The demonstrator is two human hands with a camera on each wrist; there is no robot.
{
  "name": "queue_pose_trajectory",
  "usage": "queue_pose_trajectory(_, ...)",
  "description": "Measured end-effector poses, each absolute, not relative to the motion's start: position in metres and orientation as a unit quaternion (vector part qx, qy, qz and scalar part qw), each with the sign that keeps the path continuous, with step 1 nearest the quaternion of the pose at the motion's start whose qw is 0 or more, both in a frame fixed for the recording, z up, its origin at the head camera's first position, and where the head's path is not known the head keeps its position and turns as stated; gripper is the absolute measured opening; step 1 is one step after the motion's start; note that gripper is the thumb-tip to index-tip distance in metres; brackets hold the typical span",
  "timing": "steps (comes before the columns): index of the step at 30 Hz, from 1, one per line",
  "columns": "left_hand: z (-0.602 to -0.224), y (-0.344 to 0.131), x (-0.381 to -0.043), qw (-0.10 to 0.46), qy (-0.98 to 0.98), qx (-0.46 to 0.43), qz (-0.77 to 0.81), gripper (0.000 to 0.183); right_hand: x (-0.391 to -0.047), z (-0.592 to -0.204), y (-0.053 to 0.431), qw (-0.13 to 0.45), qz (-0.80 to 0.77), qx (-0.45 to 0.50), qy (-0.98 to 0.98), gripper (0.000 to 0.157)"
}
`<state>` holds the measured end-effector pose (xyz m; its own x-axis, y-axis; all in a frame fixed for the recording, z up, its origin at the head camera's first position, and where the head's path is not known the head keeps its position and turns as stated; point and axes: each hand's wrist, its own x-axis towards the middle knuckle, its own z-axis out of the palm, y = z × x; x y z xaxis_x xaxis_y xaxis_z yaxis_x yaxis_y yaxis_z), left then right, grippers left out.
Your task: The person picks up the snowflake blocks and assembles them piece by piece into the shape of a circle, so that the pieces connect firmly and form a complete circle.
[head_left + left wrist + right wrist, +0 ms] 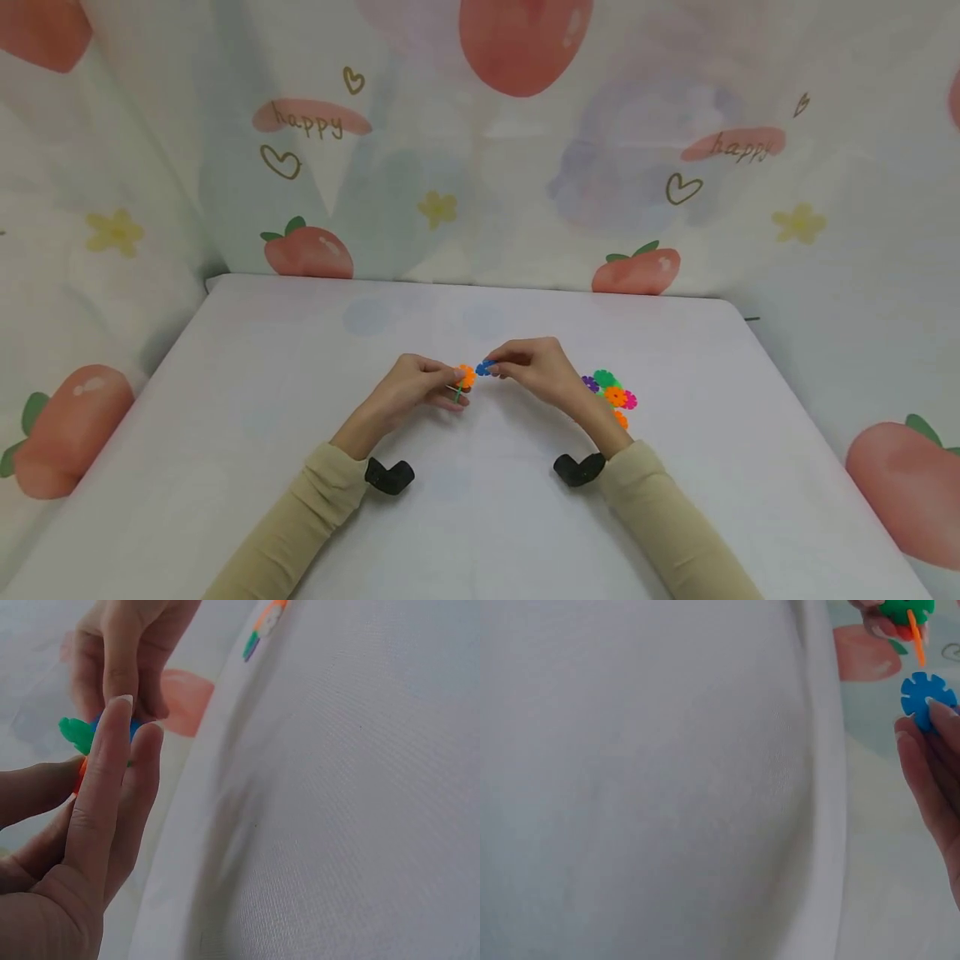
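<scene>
My left hand pinches an orange notched plastic disc between thumb and fingers. A green notched disc is slotted crosswise onto the orange one, which appears edge-on in the right wrist view. My right hand holds a blue notched disc by its edge, thumb against its face. In the head view the blue disc is just right of the orange disc's rim. The right wrist view shows a small gap between them. Both hands are above the table, and fingers partly cover the discs in the left wrist view.
On the white-covered table, a small pile of notched discs lies beside my right forearm: purple, green, pink and orange. Black wrist cameras sit at both cuffs. A printed curtain hangs behind the table.
</scene>
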<state>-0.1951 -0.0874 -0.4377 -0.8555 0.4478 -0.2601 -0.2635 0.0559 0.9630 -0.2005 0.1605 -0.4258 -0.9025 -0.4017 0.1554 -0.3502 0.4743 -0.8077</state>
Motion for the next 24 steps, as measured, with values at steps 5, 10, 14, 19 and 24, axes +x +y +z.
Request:
queue_pose_trajectory(5, -0.438, -0.086, -0.195, 0.255, 0.677, 0.070, 0.687, 0.025, -0.200, -0.422, 0.156, 0.015, -0.456, -0.232, 0.859, 0.012)
queue_pose_trajectory(10, -0.438, -0.083, -0.195, 0.253, 0.675, 0.071, 0.690, 0.025, -0.200, -0.423, 0.154, -0.017, -0.445, -0.263, 0.856, 0.010)
queue_pose_trajectory(14, -0.439, -0.080, -0.194, 0.249, 0.673, 0.066, 0.694, 0.024, -0.201, -0.425, 0.149, -0.057, -0.424, -0.298, 0.853, 0.011)
queue_pose_trajectory(19, -0.439, -0.076, -0.191, 0.235, 0.675, 0.055, 0.697, 0.025, -0.200, -0.428, 0.146, -0.092, -0.421, -0.307, 0.848, 0.013)
queue_pose_trajectory(24, -0.442, -0.078, -0.191, 0.244, 0.675, 0.060, 0.694, 0.025, -0.202, -0.431, 0.146, -0.088, -0.424, -0.317, 0.844, 0.013)
